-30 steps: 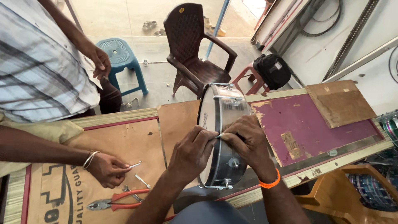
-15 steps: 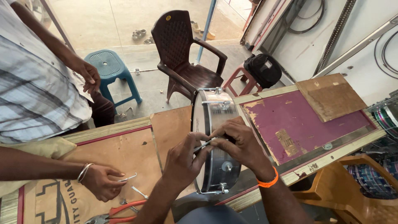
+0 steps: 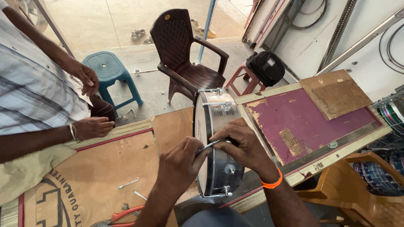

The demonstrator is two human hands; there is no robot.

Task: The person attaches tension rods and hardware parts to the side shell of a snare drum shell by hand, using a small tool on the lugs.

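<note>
A shiny metal drum stands on its side on the workbench. My right hand rests over the top of its shell, fingers curled on the rim. My left hand pinches a thin metal rod held against the drum's rim, where the fingertips of both hands meet. An orange band circles my right wrist.
Another person in a striped shirt stands at the left, one hand on the bench edge. Red-handled pliers and loose metal rods lie on the bench. A brown chair, a blue stool, a black bag and a maroon panel are around.
The other person's hand has left the small rod on the bench and drawn back to the bench edge. My hands stay on the drum, with the thin rod now at the rim.
</note>
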